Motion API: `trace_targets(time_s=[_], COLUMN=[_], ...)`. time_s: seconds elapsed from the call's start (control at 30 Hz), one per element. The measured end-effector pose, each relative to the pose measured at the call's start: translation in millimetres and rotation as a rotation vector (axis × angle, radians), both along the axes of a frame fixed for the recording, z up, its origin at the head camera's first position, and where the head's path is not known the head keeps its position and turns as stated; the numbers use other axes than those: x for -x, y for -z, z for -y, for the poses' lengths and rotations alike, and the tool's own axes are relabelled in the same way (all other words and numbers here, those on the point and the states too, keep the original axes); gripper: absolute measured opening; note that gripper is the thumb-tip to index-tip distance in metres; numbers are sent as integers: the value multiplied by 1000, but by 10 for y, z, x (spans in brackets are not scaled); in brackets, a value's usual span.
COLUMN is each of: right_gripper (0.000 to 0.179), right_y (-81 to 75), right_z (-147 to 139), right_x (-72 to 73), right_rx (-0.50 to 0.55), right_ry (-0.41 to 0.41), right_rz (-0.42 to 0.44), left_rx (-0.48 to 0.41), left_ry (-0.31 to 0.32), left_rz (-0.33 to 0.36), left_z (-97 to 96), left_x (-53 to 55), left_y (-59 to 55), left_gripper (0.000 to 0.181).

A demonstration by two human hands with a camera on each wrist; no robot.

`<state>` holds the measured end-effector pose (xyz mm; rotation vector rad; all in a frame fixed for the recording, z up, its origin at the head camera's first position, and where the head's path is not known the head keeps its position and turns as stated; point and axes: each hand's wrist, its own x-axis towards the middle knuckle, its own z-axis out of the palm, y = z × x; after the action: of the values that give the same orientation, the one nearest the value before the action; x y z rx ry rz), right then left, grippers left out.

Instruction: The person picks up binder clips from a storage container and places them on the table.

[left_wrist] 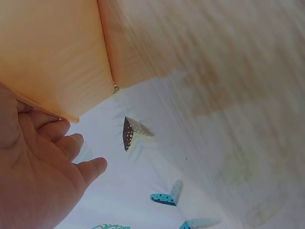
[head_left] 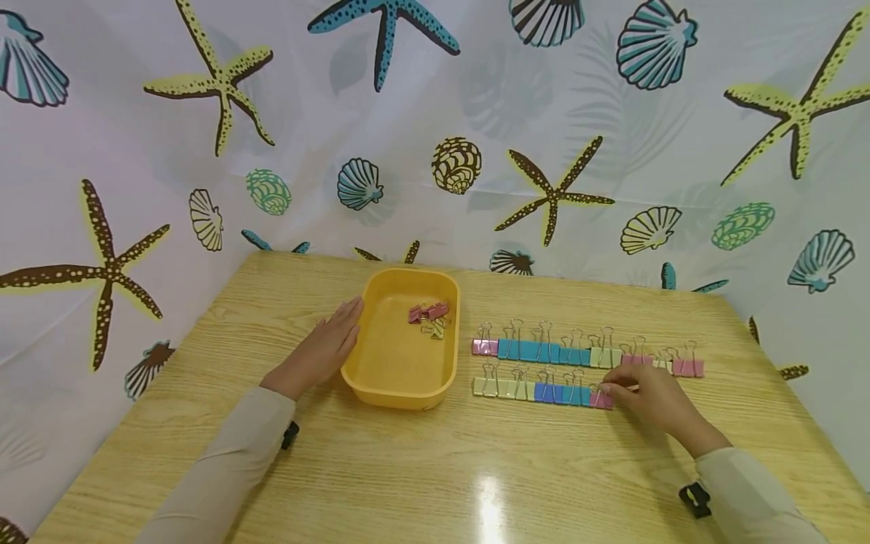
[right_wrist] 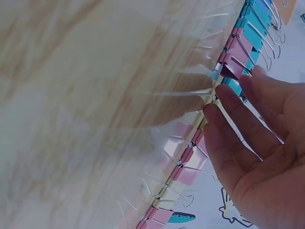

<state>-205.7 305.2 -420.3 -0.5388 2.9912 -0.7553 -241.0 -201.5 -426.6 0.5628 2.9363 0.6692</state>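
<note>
At the right end of the front row, my right hand (head_left: 646, 397) pinches a pink binder clip (head_left: 601, 398) between thumb and index finger. The right wrist view shows those fingertips at the wire handle of the pink clip (right_wrist: 230, 67). That front row also has yellow clips (head_left: 503, 388), a blue one (head_left: 547, 392) and a teal one (head_left: 575, 395), all with handles up. My left hand (head_left: 322, 347) lies with extended fingers against the left side of a yellow plastic basin (head_left: 401, 400). Several pink clips (head_left: 428, 311) and a yellow clip (head_left: 438, 329) lie inside it.
Behind the front row runs a longer row of binder clips, with teal clips (head_left: 529, 350) at left and a pink clip (head_left: 689, 368) at its right end. Everything stands on a wooden table (head_left: 421, 468). A cloth with starfish and shells (head_left: 408, 106) hangs behind.
</note>
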Motion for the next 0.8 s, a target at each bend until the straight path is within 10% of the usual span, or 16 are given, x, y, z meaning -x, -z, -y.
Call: trace_targets(time_s=[0.27,0.8], right_gripper=[24,19], right_y=[-89,-559], right_z=[-51,631], right_x=[-1,158], right_rx=[28,97], right_ry=[-13,-153], right_rz=[72,-116], left_rx=[-5,-22], left_ry=[0,9], left_rz=[-7,-8], left_z=[2,14], left_x=[3,16], left_y=[15,49], left_gripper=[57,58])
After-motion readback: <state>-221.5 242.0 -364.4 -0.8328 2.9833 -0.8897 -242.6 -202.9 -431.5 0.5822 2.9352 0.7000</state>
